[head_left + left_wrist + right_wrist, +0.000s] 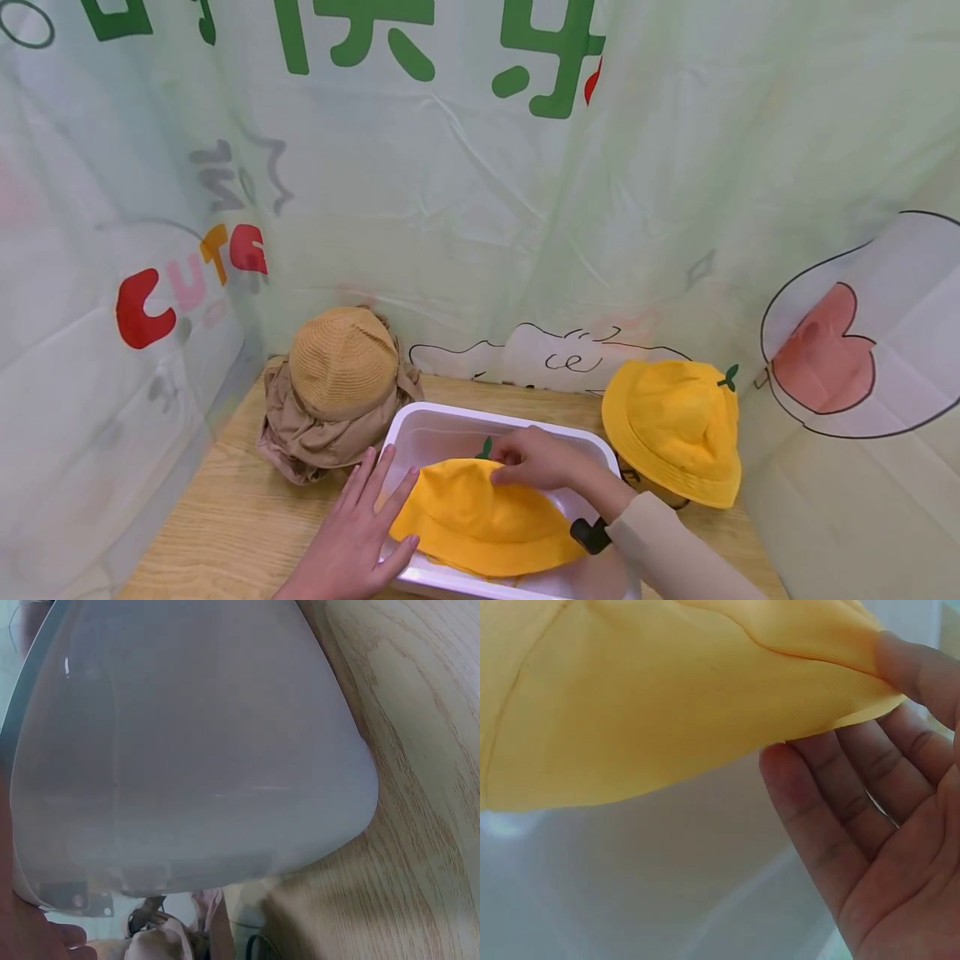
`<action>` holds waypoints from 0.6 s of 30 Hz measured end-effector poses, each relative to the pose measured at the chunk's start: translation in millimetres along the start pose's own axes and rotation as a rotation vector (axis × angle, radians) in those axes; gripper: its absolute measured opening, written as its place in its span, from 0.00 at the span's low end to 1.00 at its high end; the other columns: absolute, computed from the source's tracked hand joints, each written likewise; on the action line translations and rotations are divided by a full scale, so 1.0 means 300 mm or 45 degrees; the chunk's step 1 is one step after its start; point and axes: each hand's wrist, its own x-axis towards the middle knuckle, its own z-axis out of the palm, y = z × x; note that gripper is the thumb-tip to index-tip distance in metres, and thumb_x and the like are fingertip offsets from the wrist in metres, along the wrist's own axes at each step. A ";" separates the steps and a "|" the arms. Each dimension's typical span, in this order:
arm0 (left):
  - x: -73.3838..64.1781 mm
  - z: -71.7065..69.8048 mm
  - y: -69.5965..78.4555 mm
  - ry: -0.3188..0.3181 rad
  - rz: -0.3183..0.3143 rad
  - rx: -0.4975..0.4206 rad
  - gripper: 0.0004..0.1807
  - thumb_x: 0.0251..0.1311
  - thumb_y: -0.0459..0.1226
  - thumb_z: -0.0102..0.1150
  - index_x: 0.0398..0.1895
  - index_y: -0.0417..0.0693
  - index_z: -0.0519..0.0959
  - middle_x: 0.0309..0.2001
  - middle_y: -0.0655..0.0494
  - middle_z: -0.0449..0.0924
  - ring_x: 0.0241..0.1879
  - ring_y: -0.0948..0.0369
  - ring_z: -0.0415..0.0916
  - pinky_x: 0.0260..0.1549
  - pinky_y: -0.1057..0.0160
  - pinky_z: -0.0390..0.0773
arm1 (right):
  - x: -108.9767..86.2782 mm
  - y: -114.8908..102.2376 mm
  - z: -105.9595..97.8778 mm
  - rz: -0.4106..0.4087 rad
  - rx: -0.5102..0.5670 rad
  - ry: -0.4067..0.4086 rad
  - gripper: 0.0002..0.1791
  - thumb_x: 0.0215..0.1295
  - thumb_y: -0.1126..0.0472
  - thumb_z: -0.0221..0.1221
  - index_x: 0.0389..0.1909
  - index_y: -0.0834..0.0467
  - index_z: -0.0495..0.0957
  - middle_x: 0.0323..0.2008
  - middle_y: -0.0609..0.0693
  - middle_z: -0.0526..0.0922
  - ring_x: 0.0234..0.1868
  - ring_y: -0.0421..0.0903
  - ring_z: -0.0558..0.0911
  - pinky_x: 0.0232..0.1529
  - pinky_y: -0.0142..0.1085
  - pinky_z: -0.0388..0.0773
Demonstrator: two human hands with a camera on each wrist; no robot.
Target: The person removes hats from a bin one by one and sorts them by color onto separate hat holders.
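Observation:
A yellow bucket hat (pixel 480 521) with a small green sprout on its crown lies in a white plastic basin (pixel 480 412). My right hand (pixel 542 458) reaches over the basin and pinches the hat's cloth. In the right wrist view, the thumb is above the hat's (pixel 667 705) edge and the fingers of the right hand (pixel 889 832) are below it. With fingers spread and straight, my left hand (pixel 356 529) is at the basin's left rim, beside the hat. The left wrist view is mostly filled by the basin's outer wall (pixel 195 750).
Behind the basin on the left, a tan knitted hat (pixel 345 358) sits on a brown cloth hat (pixel 300 433). Another yellow bucket hat (pixel 675 425) with a green sprout stands on the right. A printed curtain (pixel 487 208) encloses the wooden table (pixel 202 517).

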 end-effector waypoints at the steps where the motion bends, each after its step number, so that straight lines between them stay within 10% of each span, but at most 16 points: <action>1: 0.000 -0.001 0.001 0.000 0.001 0.004 0.37 0.68 0.61 0.46 0.74 0.52 0.66 0.75 0.36 0.55 0.74 0.39 0.51 0.76 0.58 0.31 | -0.011 -0.006 -0.013 -0.015 0.003 0.006 0.07 0.64 0.53 0.66 0.30 0.48 0.79 0.22 0.39 0.73 0.26 0.36 0.71 0.27 0.29 0.67; 18: 0.005 -0.008 0.005 0.042 0.010 -0.034 0.37 0.71 0.61 0.39 0.73 0.47 0.67 0.75 0.34 0.56 0.75 0.38 0.50 0.76 0.59 0.29 | -0.136 -0.060 -0.134 -0.078 0.044 0.300 0.05 0.67 0.50 0.64 0.35 0.46 0.81 0.28 0.36 0.81 0.29 0.37 0.77 0.31 0.31 0.77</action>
